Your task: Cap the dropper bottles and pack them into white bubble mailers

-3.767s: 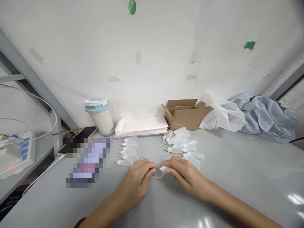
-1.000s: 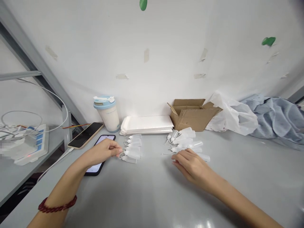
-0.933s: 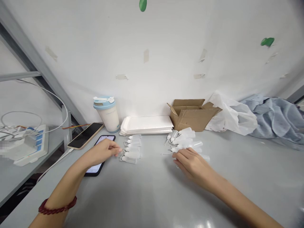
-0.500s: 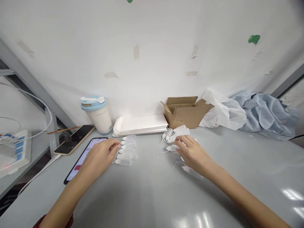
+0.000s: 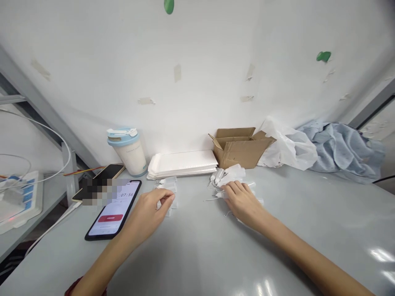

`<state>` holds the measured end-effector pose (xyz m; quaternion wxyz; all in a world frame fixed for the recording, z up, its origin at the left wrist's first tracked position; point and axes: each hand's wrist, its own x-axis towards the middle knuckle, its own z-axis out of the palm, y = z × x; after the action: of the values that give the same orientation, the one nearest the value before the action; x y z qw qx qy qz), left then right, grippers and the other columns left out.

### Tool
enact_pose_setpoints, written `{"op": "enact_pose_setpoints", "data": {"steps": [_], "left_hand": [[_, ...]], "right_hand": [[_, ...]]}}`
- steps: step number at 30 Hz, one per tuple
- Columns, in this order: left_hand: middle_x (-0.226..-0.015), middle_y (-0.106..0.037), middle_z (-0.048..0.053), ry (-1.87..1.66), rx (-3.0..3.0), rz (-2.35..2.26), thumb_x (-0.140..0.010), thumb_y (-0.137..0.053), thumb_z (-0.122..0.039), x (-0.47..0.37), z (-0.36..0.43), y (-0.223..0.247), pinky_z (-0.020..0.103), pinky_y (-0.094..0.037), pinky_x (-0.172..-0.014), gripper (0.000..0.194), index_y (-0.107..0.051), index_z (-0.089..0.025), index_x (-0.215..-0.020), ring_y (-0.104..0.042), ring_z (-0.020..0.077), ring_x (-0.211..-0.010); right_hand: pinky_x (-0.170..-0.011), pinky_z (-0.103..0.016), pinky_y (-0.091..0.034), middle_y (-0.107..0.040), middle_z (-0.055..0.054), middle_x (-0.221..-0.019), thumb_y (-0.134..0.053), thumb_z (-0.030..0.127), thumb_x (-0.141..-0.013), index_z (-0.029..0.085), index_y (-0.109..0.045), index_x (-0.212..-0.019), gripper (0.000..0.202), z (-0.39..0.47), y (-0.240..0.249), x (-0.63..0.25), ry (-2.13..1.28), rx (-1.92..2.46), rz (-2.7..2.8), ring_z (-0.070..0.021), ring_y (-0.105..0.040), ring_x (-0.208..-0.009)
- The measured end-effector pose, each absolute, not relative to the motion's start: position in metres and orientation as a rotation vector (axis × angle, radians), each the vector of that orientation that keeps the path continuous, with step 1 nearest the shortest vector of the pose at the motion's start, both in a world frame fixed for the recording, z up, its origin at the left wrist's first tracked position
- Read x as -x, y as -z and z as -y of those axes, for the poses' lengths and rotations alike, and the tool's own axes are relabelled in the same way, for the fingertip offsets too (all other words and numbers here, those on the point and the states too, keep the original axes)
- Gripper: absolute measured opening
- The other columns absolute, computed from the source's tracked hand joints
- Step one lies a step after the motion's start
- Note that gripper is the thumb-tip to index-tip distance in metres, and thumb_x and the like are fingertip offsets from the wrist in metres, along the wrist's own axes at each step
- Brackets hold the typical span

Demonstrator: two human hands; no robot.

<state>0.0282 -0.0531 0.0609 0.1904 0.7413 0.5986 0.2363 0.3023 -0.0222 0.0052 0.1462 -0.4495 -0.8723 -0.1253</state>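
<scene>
My left hand point(image 5: 150, 209) lies on the grey table point(image 5: 197, 255) with its fingers curled over the near end of a neat row of small white dropper bottles point(image 5: 167, 181). The fingers hide whether they pinch one. My right hand point(image 5: 242, 202) rests palm down on the near side of a loose pile of the same bottles point(image 5: 231, 174), fingertips touching them. Thin white cap tethers stick out beside it.
A phone with a lit timer screen point(image 5: 115, 209) lies left of my left hand, a second phone point(image 5: 105, 174) behind it. At the wall stand a blue-lidded cup point(image 5: 127, 151), a stack of white trays point(image 5: 182, 163), an open cardboard box point(image 5: 240, 146), a plastic bag point(image 5: 288, 148) and blue cloth point(image 5: 342, 150). A power strip point(image 5: 17, 197) sits far left.
My left hand has moved right from the phone onto the near end of the row and curled its fingers. My right hand stays on the loose pile, shifted slightly toward me.
</scene>
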Motion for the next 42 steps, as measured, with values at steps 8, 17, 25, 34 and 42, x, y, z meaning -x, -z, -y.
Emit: {"op": "enact_pose_setpoints", "data": {"steps": [8,17,25,34,42], "left_hand": [[-0.083,-0.067,0.002,-0.639,-1.966,-1.603,-0.087,-0.044,-0.037,-0.048,0.065,-0.06,0.028,-0.04,-0.062,0.027,-0.064,-0.02,-0.094,-0.056,0.0181,-0.073],[-0.083,-0.066,0.005,-0.637,-1.486,-1.193,-0.089,-0.038,-0.046,-0.054,0.065,-0.055,0.024,-0.043,-0.056,0.041,-0.062,-0.016,-0.099,-0.055,0.0155,-0.069],[-0.068,-0.061,0.001,-0.609,-1.428,-1.172,-0.085,-0.049,-0.042,-0.057,0.066,-0.053,0.02,-0.038,-0.05,0.032,-0.06,-0.016,-0.071,-0.049,0.0107,-0.058],[-0.069,-0.061,0.001,-0.52,-1.439,-1.126,-0.084,-0.05,-0.044,-0.054,0.068,-0.061,0.021,-0.038,-0.05,0.03,-0.06,-0.016,-0.076,-0.05,0.0114,-0.059],[-0.075,-0.062,-0.001,-0.515,-1.634,-1.173,-0.088,-0.046,-0.037,-0.056,0.074,-0.064,0.023,-0.039,-0.062,0.025,-0.059,-0.018,-0.076,-0.051,0.0123,-0.067]], "right_hand": [[-0.071,-0.033,-0.046,-0.055,-0.014,-0.101,-0.038,0.008,-0.089,0.012,-0.047,-0.111,0.024,0.029,-0.012,-0.3,0.277,1.146,2.424,-0.0227,-0.054,-0.088],[-0.063,-0.028,-0.048,-0.051,-0.012,-0.097,-0.038,0.01,-0.092,0.015,-0.049,-0.109,0.021,0.051,-0.021,-0.287,0.257,0.942,2.316,-0.0167,-0.055,-0.076],[-0.067,-0.027,-0.048,-0.052,-0.011,-0.094,-0.039,0.008,-0.091,0.014,-0.053,-0.106,0.022,0.057,-0.022,-0.285,0.26,0.801,2.273,-0.0165,-0.053,-0.081],[-0.068,-0.031,-0.05,-0.054,-0.012,-0.096,-0.033,0.005,-0.091,0.015,-0.053,-0.11,0.03,0.057,-0.024,-0.289,0.332,0.734,2.242,-0.0182,-0.052,-0.084],[-0.071,-0.028,-0.05,-0.056,-0.012,-0.096,-0.04,0.002,-0.088,0.013,-0.051,-0.109,0.026,0.061,-0.025,-0.284,0.198,0.689,2.251,-0.0172,-0.054,-0.086]]}}
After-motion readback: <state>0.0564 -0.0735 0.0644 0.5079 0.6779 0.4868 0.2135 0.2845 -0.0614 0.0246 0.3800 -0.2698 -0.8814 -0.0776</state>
